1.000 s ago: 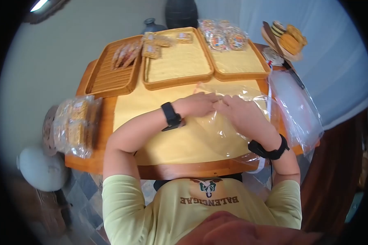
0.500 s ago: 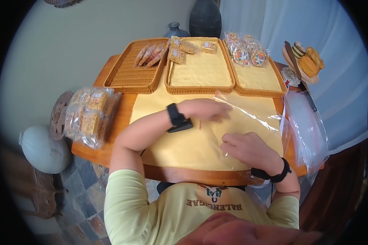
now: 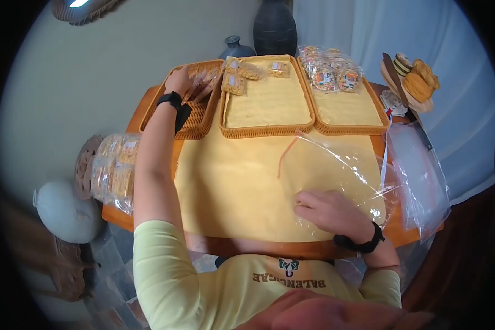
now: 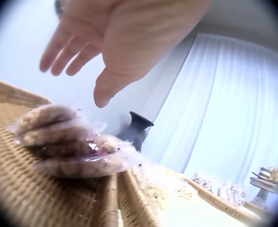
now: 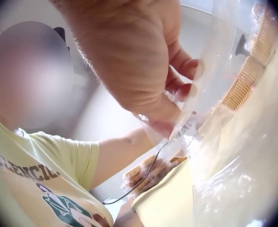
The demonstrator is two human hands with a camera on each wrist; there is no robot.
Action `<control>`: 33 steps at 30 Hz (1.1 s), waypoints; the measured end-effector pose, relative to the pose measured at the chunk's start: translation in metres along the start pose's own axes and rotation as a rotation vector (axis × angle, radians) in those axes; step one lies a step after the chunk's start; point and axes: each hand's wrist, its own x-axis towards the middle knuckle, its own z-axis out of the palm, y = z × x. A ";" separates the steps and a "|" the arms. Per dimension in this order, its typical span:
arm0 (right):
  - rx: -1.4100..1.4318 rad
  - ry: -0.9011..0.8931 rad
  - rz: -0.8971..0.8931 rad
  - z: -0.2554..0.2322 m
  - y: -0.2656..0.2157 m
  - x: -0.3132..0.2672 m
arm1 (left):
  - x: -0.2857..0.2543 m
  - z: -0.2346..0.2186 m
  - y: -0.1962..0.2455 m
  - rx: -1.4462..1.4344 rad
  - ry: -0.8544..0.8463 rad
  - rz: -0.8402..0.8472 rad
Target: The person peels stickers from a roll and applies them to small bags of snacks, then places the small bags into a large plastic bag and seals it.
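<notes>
Item 1, left hand (image 3: 177, 81): relocated. A moment earlier I had it near the bag, over the middle of the table; at this entry it was over the left wicker tray (image 3: 195, 132). Fingers extended, palm bare, nothing held. The left wrist view gave me a gap between it and the contents below.

Item 2, long packets (image 4: 72, 142): a small row in clear wrap, lying side by side in that tray, beneath the hand. I saw none lifted.

Item 3, right hand (image 3: 325, 210): little changed in place, fingers bent, film pinched between thumb and fingers at the near side of the bag.

Item 4, clear bag (image 3: 341, 157): one, large, flat and glossy, spread over the right part of the yellow mat (image 3: 231, 176). I made out nothing inside it.

Item 5, middle tray (image 3: 267, 107): yellow lining, several small packets (image 3: 235, 83) toward its far left, one apart.

Item 6, right tray (image 3: 349, 114): also lined, a cluster of round packets (image 3: 331, 78) at its far end.

Remark: I judged that the work had divided, one hand keeping the bag while the other turned to the packets. By my reading, handling of the packets themselves had not begun.
</notes>
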 end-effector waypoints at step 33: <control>-0.160 0.060 -0.056 0.004 -0.014 0.005 | -0.172 -0.090 0.144 -1.402 -1.039 -0.092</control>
